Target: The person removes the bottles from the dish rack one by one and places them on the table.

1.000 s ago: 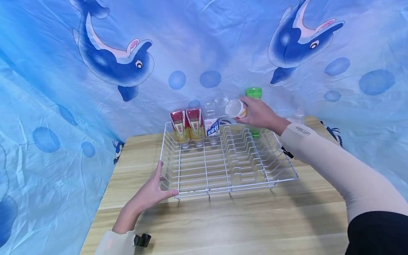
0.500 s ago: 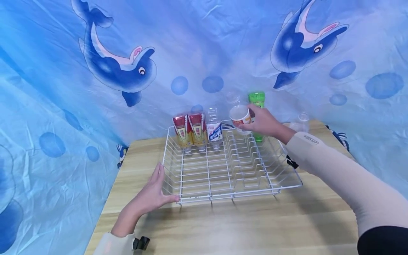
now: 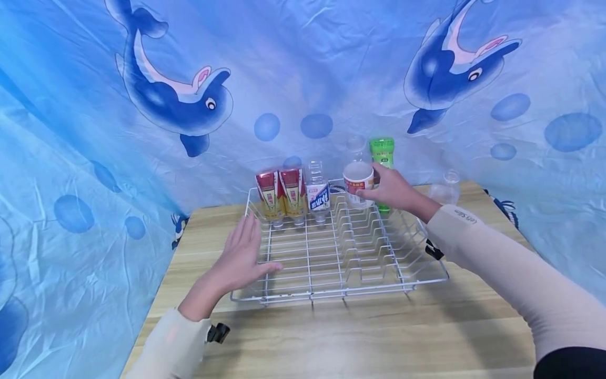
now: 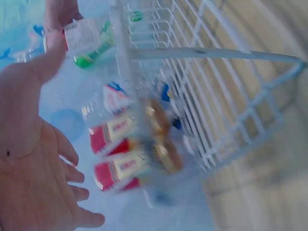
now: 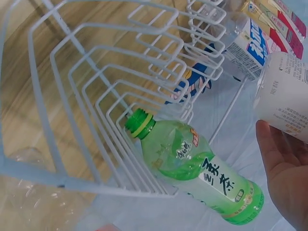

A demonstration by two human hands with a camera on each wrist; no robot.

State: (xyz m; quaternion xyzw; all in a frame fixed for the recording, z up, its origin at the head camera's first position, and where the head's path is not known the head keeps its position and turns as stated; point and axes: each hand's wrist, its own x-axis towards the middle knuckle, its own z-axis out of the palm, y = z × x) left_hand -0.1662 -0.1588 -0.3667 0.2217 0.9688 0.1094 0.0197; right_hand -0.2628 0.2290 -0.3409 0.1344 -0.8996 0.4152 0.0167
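Note:
My right hand (image 3: 393, 190) grips a white cup (image 3: 358, 179) with a red and orange label, thumb in front and mouth facing up. It is at the back of the white wire rack (image 3: 309, 263); whether the cup touches the wires is hard to tell. Right beside it a green tea bottle (image 5: 192, 166) stands cap down in the rack. Over the rack's left side my left hand (image 3: 239, 258) spreads its fingers and holds nothing. Two red-and-yellow drink bottles (image 3: 281, 196) and a clear bottle with a blue-and-white label (image 3: 318, 196) stand inverted in the back left.
Under the rack is a wooden table (image 3: 331, 342). Outside the rack, a clear bottle (image 3: 445, 193) is at the back right. Another clear, faint shape (image 3: 356, 145) shows behind the cup. A blue dolphin-print cloth (image 3: 284, 63) hangs directly behind the table.
The cup, tilted on its side in my right hand before, has come down toward the rack with its mouth turned up. My left hand has moved off the rack's front left corner.

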